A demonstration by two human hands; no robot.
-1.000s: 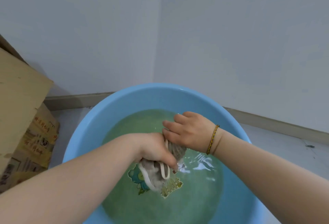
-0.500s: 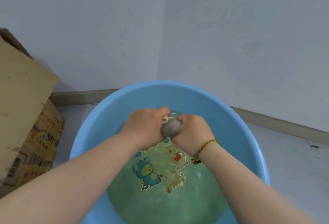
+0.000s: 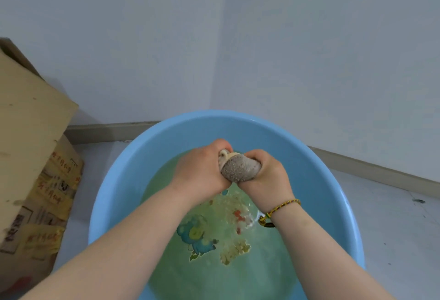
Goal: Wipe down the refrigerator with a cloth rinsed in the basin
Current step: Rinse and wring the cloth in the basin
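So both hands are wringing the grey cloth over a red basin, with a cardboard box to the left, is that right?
Not quite. The head view shows the basin is blue, not red. The rest holds: the left hand and the right hand both grip the grey cloth over the basin, and the cardboard box stands to the left.

Between the fingers (image 3: 256, 156) the cloth (image 3: 239, 170) is speckled grey with a cream edge. Below them the light-blue basin (image 3: 133, 168) shows a blue, yellow and red cartoon print (image 3: 197, 237) under greenish water (image 3: 214, 276).
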